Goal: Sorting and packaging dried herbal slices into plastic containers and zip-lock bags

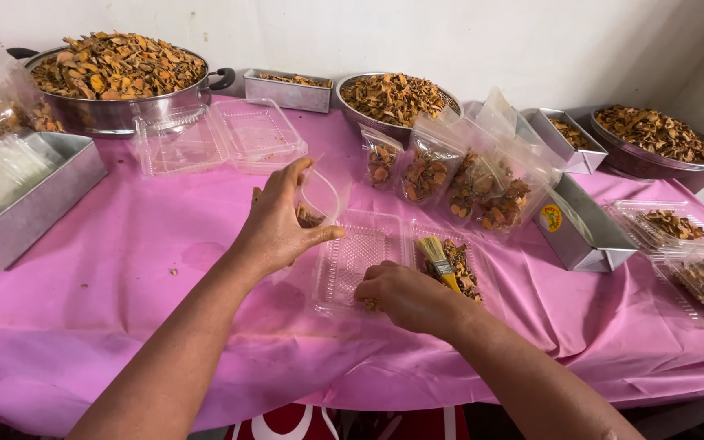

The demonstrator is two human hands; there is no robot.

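The left hand grips an open clear pouch by its mouth. The right hand, fingers curled, pinches dried chips in the clear tray beneath it; a brush lies just beyond.

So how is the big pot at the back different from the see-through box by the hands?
The round steel pot with black handles is heaped with orange-brown dried slices; the open clear plastic clamshell box holds only a few. The pot is shiny metal, the box see-through. Both sit on the pink tablecloth.
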